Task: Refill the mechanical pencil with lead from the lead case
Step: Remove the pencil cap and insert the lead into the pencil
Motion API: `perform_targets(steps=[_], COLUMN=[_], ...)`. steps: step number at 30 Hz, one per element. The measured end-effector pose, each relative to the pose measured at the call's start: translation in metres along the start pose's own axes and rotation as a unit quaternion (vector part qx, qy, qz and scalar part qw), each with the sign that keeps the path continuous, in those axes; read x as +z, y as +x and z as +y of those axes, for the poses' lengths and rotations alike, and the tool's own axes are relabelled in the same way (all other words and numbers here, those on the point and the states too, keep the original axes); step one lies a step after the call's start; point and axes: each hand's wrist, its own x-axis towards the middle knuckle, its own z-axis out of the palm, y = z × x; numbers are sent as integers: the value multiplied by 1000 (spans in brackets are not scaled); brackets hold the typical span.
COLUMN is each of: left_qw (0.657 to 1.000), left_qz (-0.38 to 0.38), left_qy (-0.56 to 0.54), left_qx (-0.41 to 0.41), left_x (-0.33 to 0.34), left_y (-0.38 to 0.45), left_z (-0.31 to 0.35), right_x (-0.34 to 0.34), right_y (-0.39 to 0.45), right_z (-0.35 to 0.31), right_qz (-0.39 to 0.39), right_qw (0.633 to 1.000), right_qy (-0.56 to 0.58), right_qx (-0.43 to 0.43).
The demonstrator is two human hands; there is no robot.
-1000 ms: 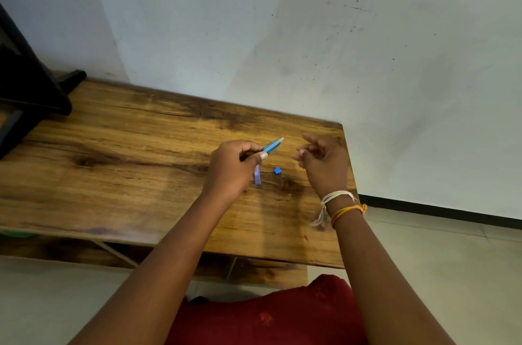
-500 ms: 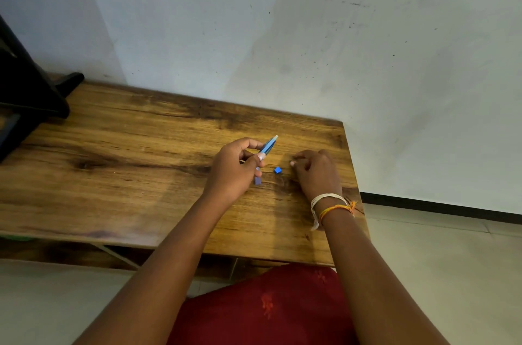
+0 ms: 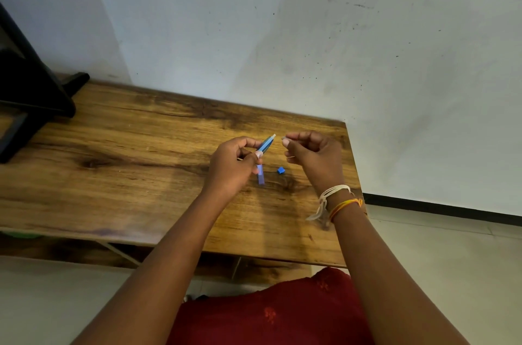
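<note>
While both hands hover above wooden table (image 3: 118,175), items as follows. Left hand (image 3: 231,164): thumb and fingers closed on blue mechanical pencil (image 3: 267,143), pale end tilted toward 1 o'clock, near right fingertips. Right hand (image 3: 313,155): thumb and forefinger pinched together at 3 o'clock of pencil end; whether lead sits between them, cannot tell. Lead case (image 3: 261,175): pale violet, flat on table at 6 o'clock of pencil. Small blue cap (image 3: 280,170): on table just beside case, at its 3 o'clock. Thread bands (image 3: 336,200): right wrist.
</note>
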Motion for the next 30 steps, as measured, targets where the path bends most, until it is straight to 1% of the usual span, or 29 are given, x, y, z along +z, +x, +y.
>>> perform_targets(steps=[3,6,10,21,25,30], left_qw=[1000,1000,1000,999,999,1000], left_qz=[-3,-3,-2,3,8,12], left_qy=[-3,1,7,34,28,-1], left_qx=[0,4,10,24,27,11], left_x=[0,0,-1,-2,-2,0], left_y=[0,0,1,0,0,-1], left_z=[0,1,0,2,3,4], right_x=[-2,-1,1,0,0,3], right_y=[1,0,0,-2,-2,-3], right_z=[-4,-6,-7,-11,-12,-13], right_qz=[-6,-18,-15,-40,-49,-54], right_qw=[1000,999,998,996,996,996], right_qy=[20,2,-27,-44,-50,-37], right_qx=[-20,-40,-56,-63,-64,-60])
